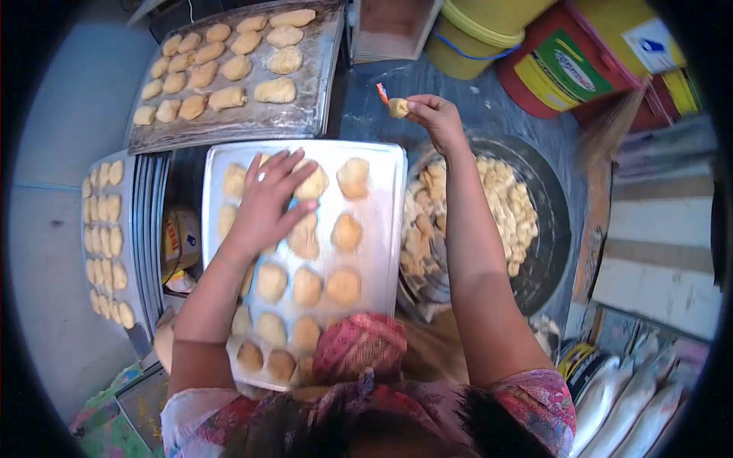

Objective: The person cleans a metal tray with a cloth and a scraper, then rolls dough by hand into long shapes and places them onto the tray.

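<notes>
My left hand (267, 197) lies flat, fingers spread, on a piece of dough (313, 183) near the far end of a metal baking tray (385, 229) that holds several rounded dough pieces in rows. My right hand (437, 116) is raised beyond the tray and pinches a small lump of dough (398, 108) with an orange bit (382, 92) sticking out of it. Below that arm sits a wide dark pan (551, 229) heaped with pale dough chunks (504, 206).
A second tray (321, 84) of shaped dough lies further back. A third tray (130, 229) stands at the left edge. Yellow and red buckets (534, 46) crowd the upper right. Sacks (634, 382) lie at lower right.
</notes>
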Demonstrator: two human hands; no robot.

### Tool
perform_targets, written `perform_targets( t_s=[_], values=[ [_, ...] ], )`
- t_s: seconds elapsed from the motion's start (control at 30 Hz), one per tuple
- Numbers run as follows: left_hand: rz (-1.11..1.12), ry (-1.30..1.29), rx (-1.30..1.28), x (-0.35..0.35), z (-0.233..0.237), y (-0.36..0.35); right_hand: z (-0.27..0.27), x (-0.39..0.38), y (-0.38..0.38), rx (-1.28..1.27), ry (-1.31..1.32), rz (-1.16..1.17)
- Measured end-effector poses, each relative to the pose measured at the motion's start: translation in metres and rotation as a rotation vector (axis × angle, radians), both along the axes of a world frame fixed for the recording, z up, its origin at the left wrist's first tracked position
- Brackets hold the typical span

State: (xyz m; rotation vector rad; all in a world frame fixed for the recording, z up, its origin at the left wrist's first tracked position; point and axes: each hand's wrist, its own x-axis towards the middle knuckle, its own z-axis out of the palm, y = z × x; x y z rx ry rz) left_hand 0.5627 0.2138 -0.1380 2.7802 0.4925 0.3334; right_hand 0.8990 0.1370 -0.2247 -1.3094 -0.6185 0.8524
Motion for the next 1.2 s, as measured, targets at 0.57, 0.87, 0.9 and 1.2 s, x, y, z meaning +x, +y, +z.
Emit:
perform_targets(
  t_s=[0.57,0.87,0.9,1.2],
  values=[
    [-0.148,-0.462,-0.483,-0.1,0.119,-0.194,0.198,-0.247,-0.258,0.172,0.16,0.177],
    [0.459,-0.643,-0.184,-0.279,0.095,-0.154,0.167,-0.255,-0.311,-0.095,-1.015,-0.475],
    [0.616,-0.441,-0.135,-0.309,0.09,-0.142,0.157,-0.267,-0.308,-0.186,-0.958,-0.338],
    [0.666,-0.055,-0.084,-0.398,0.061,-0.149,0.069,-0.31,-0.289,-0.672,-0.674,0.032]
  ],
)
